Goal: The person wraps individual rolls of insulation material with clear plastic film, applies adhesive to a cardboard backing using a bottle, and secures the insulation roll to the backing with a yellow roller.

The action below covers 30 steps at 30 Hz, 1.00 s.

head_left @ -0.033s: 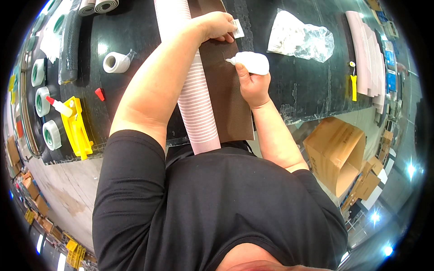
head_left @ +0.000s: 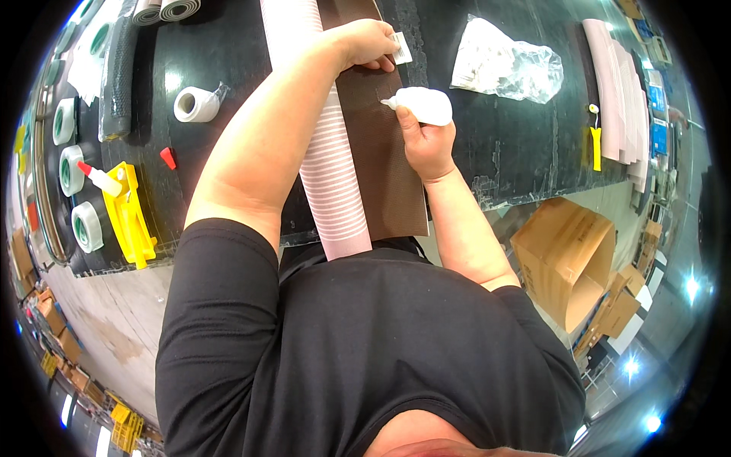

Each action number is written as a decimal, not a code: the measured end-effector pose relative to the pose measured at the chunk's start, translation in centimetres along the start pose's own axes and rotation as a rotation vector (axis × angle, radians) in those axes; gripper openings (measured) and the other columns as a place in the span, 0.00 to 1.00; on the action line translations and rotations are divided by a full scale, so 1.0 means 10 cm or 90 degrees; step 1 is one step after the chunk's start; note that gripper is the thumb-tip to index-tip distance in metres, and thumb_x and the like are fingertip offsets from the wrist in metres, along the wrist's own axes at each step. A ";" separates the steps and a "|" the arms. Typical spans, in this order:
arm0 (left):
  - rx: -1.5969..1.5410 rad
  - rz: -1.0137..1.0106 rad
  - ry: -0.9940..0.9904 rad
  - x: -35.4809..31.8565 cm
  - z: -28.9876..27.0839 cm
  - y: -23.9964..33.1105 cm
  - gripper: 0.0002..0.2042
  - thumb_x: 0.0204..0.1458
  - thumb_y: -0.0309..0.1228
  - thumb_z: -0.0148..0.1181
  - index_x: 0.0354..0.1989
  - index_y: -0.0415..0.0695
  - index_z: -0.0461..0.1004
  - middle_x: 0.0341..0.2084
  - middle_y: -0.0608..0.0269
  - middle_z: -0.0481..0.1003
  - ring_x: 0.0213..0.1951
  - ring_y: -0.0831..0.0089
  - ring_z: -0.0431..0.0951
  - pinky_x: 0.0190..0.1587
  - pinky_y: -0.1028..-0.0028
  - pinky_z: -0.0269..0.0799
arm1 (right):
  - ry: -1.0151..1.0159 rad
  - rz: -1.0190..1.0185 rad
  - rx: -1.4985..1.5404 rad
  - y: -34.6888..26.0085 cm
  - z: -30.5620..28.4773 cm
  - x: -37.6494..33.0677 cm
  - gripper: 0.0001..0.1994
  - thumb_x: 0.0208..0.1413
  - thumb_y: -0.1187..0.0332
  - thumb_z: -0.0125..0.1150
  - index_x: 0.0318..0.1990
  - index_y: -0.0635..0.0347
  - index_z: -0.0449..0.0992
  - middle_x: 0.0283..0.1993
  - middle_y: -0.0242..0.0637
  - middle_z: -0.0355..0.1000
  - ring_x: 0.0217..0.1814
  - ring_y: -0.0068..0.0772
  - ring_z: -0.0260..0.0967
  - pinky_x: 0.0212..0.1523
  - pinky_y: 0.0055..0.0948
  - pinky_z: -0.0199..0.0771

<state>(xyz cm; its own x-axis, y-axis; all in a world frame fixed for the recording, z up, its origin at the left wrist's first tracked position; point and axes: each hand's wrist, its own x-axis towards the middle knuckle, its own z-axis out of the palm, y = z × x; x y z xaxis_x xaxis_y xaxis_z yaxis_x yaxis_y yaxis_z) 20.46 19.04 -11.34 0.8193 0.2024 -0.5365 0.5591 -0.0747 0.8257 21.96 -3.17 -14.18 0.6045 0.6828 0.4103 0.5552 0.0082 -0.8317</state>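
Note:
My left hand (head_left: 368, 44) reaches over a rolled mat with pink and white stripes (head_left: 335, 175). Its curled fingers pinch a small white label (head_left: 402, 49) at the edge of the mat's brown underside (head_left: 381, 167). A white squeeze bottle (head_left: 425, 106) lies tilted on its side in my right hand (head_left: 431, 148), thumb along it near the neck. The bottle's narrow nozzle points left, just over the brown surface below the label. Part of the roll is hidden under my left forearm.
On the black table (head_left: 502, 145) are a plastic bag of white pieces (head_left: 499, 65), a white film roll (head_left: 196, 105), a red cap (head_left: 168, 158), a yellow tool (head_left: 129, 217) holding a red-tipped bottle (head_left: 100, 179), and several tape rolls. A cardboard box (head_left: 560, 255) stands at the right.

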 end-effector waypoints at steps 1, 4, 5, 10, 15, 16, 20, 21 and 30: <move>-0.001 -0.001 0.001 0.00 -0.01 0.00 0.08 0.65 0.33 0.53 0.41 0.45 0.76 0.35 0.66 0.81 0.37 0.83 0.81 0.38 0.82 0.74 | -0.002 0.000 0.000 0.01 0.00 0.00 0.08 0.59 0.68 0.68 0.41 0.62 0.81 0.40 0.41 0.79 0.40 0.40 0.77 0.44 0.32 0.76; 0.005 -0.003 -0.005 0.01 -0.02 0.00 0.07 0.64 0.33 0.53 0.41 0.45 0.76 0.35 0.66 0.81 0.37 0.83 0.81 0.39 0.82 0.74 | -0.004 -0.023 0.002 0.03 0.00 0.00 0.08 0.59 0.68 0.69 0.41 0.62 0.81 0.40 0.41 0.79 0.40 0.40 0.77 0.44 0.32 0.76; -0.002 -0.001 -0.003 0.01 -0.01 0.00 0.07 0.64 0.33 0.53 0.41 0.45 0.76 0.35 0.66 0.81 0.37 0.83 0.81 0.39 0.82 0.74 | -0.003 -0.027 -0.007 0.02 0.00 0.00 0.08 0.59 0.67 0.69 0.41 0.62 0.81 0.40 0.41 0.79 0.40 0.40 0.77 0.43 0.32 0.76; -0.014 -0.001 0.003 0.00 0.00 0.00 0.07 0.64 0.33 0.53 0.41 0.45 0.76 0.35 0.66 0.81 0.37 0.83 0.81 0.38 0.82 0.74 | -0.004 -0.023 -0.021 -0.03 -0.02 -0.01 0.08 0.58 0.68 0.69 0.40 0.62 0.81 0.38 0.41 0.79 0.38 0.40 0.77 0.42 0.31 0.76; -0.011 -0.007 0.001 0.00 -0.01 0.02 0.07 0.65 0.33 0.53 0.42 0.45 0.76 0.36 0.66 0.81 0.37 0.83 0.81 0.37 0.84 0.74 | -0.009 0.002 -0.025 -0.08 -0.03 -0.02 0.07 0.57 0.69 0.69 0.39 0.62 0.81 0.36 0.41 0.78 0.36 0.40 0.77 0.40 0.31 0.76; -0.011 -0.006 0.000 -0.01 -0.01 0.02 0.07 0.65 0.33 0.53 0.42 0.45 0.76 0.36 0.66 0.81 0.37 0.83 0.81 0.37 0.84 0.74 | -0.009 0.002 -0.026 -0.07 -0.03 -0.03 0.07 0.57 0.69 0.69 0.39 0.62 0.81 0.36 0.41 0.78 0.36 0.40 0.77 0.40 0.31 0.76; -0.014 -0.001 0.006 0.00 -0.01 0.01 0.08 0.65 0.33 0.53 0.42 0.45 0.77 0.36 0.66 0.81 0.36 0.84 0.81 0.36 0.84 0.74 | 0.012 -0.001 -0.029 -0.02 -0.04 -0.07 0.07 0.56 0.69 0.69 0.39 0.62 0.80 0.36 0.41 0.78 0.36 0.40 0.77 0.39 0.31 0.76; -0.012 0.003 0.006 0.00 0.00 0.01 0.08 0.65 0.33 0.53 0.42 0.45 0.77 0.36 0.66 0.81 0.36 0.84 0.81 0.36 0.84 0.74 | 0.008 -0.001 -0.030 -0.01 -0.04 -0.08 0.07 0.56 0.69 0.69 0.39 0.62 0.80 0.36 0.41 0.78 0.36 0.40 0.77 0.39 0.31 0.76; -0.003 0.002 0.005 -0.01 0.00 0.02 0.08 0.65 0.33 0.53 0.42 0.44 0.77 0.36 0.66 0.81 0.37 0.83 0.81 0.37 0.84 0.75 | 0.057 -0.008 -0.087 -0.01 -0.03 -0.09 0.06 0.59 0.69 0.67 0.38 0.62 0.79 0.35 0.41 0.77 0.35 0.40 0.76 0.38 0.32 0.75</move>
<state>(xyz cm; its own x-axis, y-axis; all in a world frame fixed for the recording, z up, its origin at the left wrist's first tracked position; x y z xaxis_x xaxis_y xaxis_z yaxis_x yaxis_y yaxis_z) 20.45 19.04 -11.12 0.8204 0.2100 -0.5318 0.5552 -0.0704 0.8287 21.50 -4.05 -14.35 0.6417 0.6157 0.4573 0.6319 -0.0866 -0.7702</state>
